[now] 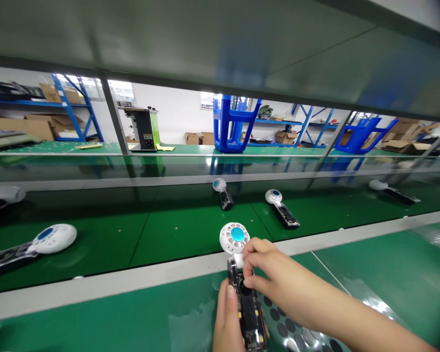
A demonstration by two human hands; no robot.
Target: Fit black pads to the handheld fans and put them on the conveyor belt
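A long green surface [161, 313] runs left to right, with a darker green belt [176, 234] beyond a pale rail [132, 278]. On the far side stand blue stools [234, 122] turned upside down, a small black machine [145, 128] and racks with cardboard boxes [29, 126].

Several handheld fans lie flat on the belt, well apart from one another, heads white and handles dark: one at the left [40, 243], two near the middle [223, 192] [281, 208], another far right [392, 191]. Lying flat with space between them, each seems easy to pick off singly.

At the near edge, just right of centre, the handheld fan [238, 274] is held upright-ish with its round head pointing away, which seems to keep its open handle facing the worker. The left hand [229, 322] is wrapped around the lower handle, thumb along its side, gripping it. The right hand [266, 271] is pinched together, fingertips pressing on the neck and upper handle. Beneath them lies a sheet of round grey pads [297, 332].
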